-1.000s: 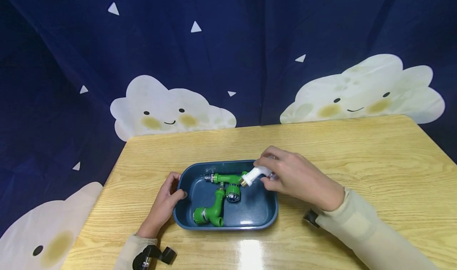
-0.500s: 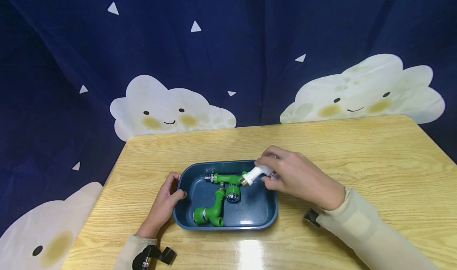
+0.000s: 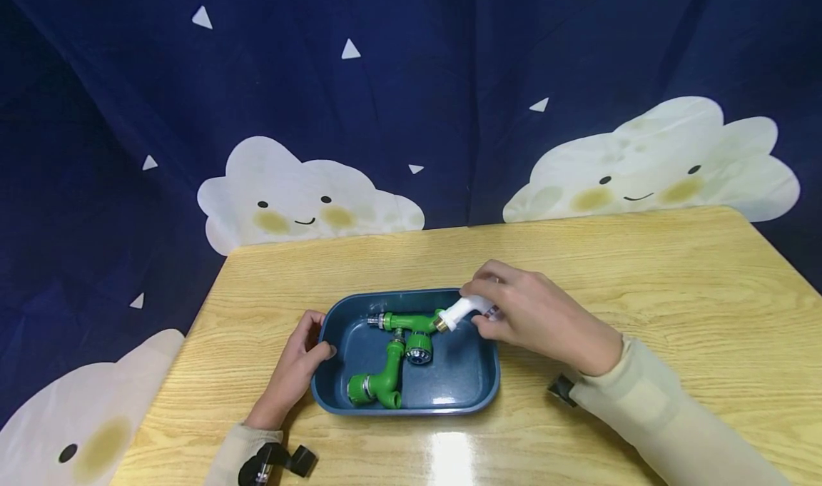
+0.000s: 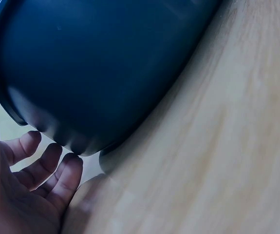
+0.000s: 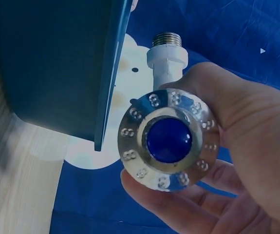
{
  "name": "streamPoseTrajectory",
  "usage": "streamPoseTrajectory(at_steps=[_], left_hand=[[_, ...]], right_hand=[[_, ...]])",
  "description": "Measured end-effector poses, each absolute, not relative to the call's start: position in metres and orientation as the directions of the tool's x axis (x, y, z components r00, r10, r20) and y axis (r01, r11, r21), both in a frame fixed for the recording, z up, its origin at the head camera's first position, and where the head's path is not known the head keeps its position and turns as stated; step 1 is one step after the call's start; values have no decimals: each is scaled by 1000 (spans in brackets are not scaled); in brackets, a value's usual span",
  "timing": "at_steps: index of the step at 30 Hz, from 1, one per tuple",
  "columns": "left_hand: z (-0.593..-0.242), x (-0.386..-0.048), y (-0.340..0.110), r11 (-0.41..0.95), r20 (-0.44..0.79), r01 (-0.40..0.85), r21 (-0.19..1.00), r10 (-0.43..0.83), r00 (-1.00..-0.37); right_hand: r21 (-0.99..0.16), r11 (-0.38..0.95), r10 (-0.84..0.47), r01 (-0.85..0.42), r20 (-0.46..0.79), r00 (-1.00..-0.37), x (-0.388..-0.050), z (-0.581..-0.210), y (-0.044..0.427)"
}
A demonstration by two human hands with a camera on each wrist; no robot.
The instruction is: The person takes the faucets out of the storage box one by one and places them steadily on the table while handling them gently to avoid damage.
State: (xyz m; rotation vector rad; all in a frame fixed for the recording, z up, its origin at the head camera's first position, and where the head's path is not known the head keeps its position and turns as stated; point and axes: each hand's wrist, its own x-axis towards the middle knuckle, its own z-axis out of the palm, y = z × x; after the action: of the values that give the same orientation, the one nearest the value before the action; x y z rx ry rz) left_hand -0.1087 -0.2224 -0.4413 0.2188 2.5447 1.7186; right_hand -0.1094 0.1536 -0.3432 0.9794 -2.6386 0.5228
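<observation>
A white faucet (image 3: 464, 310) with a brass threaded end is gripped by my right hand (image 3: 529, 313) above the right side of a blue plastic basin (image 3: 449, 409). In the right wrist view its round chrome handle (image 5: 168, 140) with a blue centre faces the camera, thumb and fingers about it. My left hand (image 3: 297, 363) holds the basin's left rim, thumb over the edge; the left wrist view shows its fingertips (image 4: 69, 170) against the outer wall. Inside the basin lie two green faucets: one (image 3: 401, 320) along the back, another (image 3: 385, 379) at the front left.
The basin stands on a wooden table (image 3: 610, 272). Behind it hangs a dark blue curtain (image 3: 449, 79) printed with white clouds and triangles. Black camera mounts are strapped at both wrists.
My right hand has shifted very slightly up and to the right with the white faucet. The left hand, the basin and the green faucets have stayed in place.
</observation>
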Motion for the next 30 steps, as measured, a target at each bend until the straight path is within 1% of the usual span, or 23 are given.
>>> streamPoseTrajectory(at_steps=[30], left_hand=[[-440, -108, -222, 367, 35, 91, 926, 158, -987]], right_hand=[[-236, 716, -556, -657, 378, -741, -113, -343, 158]])
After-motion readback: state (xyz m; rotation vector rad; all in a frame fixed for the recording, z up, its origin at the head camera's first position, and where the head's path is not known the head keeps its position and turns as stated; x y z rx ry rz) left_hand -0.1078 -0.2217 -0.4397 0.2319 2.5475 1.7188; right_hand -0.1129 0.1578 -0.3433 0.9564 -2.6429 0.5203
